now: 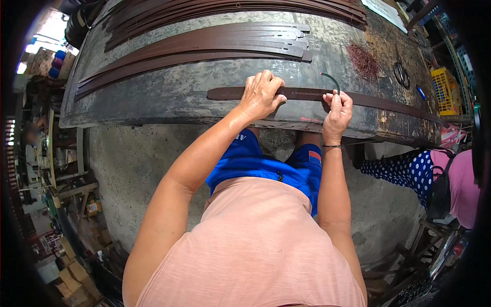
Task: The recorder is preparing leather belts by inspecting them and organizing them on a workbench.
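A single brown leather belt strap (307,94) runs along the near side of the worktable, its rounded end at the left. Stamped lettering marks that end, and a row of stitch-like marks shows between my hands. My left hand (262,96) grips the strap near its rounded end, fingers across the far edge and thumb on the near side. Farther right, my right hand (338,109) pinches a thin, curved, dark green cord-like piece (333,79) with a pinkish tip. Those fingertips are at the strap; whether they also hold it, I cannot tell.
Several brown straps (215,42) lie stacked beyond my hands, with a longer bundle (238,7) behind. Reddish thread scraps (363,61), black-handled scissors (401,75) and a blue-handled item (421,93) lie right on the worktable (172,103). Another person (456,184) is at right.
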A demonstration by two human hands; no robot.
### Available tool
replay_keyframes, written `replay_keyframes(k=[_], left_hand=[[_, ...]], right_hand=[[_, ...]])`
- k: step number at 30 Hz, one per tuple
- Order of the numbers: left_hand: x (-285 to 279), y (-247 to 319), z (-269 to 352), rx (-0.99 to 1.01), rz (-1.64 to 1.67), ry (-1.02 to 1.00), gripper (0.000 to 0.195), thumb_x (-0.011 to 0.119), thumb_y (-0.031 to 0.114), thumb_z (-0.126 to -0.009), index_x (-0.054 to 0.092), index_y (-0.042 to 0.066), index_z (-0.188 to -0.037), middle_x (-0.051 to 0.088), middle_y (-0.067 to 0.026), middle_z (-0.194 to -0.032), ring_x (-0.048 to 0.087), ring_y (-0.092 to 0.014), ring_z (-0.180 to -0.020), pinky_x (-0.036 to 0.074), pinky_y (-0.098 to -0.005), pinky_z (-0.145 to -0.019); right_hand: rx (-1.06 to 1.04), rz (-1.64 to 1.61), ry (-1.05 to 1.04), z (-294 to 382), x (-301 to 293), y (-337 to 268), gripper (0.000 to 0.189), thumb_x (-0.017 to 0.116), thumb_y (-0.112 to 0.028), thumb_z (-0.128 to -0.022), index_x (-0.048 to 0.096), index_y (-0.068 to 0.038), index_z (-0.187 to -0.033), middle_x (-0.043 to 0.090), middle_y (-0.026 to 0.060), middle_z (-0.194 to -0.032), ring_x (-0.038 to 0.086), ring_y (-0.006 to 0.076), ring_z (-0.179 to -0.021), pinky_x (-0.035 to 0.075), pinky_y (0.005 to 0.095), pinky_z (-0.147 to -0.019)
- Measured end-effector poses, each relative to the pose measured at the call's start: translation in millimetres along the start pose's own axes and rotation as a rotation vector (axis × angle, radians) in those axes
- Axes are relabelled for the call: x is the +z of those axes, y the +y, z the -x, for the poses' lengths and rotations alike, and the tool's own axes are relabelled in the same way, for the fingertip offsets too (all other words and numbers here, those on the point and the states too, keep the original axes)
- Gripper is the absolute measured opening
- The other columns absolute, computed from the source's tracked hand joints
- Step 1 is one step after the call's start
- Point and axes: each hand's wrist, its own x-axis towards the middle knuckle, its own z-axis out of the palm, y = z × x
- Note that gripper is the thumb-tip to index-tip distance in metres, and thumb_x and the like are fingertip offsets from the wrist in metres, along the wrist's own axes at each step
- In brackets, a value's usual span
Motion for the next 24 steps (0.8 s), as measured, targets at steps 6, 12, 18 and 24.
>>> replay_keyframes(k=[6, 12, 18, 24], left_hand=[[0, -3, 2, 0.021, 0.012, 0.009, 0.036, 0.077, 0.029, -0.077, 0.064, 0.013, -0.106, 0.053, -0.0079, -0.101, 0.053, -0.028, -0.1, 0.038, -0.0436, -0.088], [2, 1, 6, 0.068, -0.045, 0.07, 0.033, 0.074, 0.027, -0.081, 0.064, 0.011, -0.108, 0.058, -0.0083, -0.103, 0.054, -0.029, -0.103, 0.038, -0.0439, -0.091], [2, 2, 8, 0.099, -0.07, 0.079, 0.03, 0.072, 0.026, -0.082, 0.064, 0.011, -0.107, 0.06, -0.0077, -0.103, 0.055, -0.028, -0.107, 0.038, -0.0441, -0.093], [2, 3, 6, 0.11, -0.066, 0.094, 0.029, 0.072, 0.025, -0.082, 0.064, 0.011, -0.106, 0.06, -0.0075, -0.102, 0.056, -0.028, -0.105, 0.039, -0.0443, -0.093]], right_hand=[[-0.157, 0.323, -0.056, 4, 3, -9, 0.007, 0.064, -0.003, -0.09, 0.061, 0.0, -0.084, 0.058, 0.01, -0.108, 0.061, 0.0125, -0.086, 0.053, 0.0277, -0.076], [-0.272, 0.526, -0.176, 6, 4, -13, 0.007, 0.068, -0.001, -0.081, 0.061, 0.0, -0.08, 0.059, 0.0123, -0.109, 0.063, 0.0211, -0.089, 0.052, 0.0325, -0.078], [-0.29, 0.596, -0.223, 7, 7, -17, 0.007, 0.068, 0.0, -0.078, 0.061, 0.0, -0.08, 0.058, 0.0128, -0.11, 0.063, 0.0234, -0.091, 0.052, 0.0339, -0.08], [-0.327, 0.606, -0.236, 6, 8, -18, 0.008, 0.068, 0.0, -0.078, 0.061, 0.0, -0.08, 0.058, 0.0126, -0.11, 0.063, 0.0234, -0.091, 0.052, 0.0335, -0.08]])
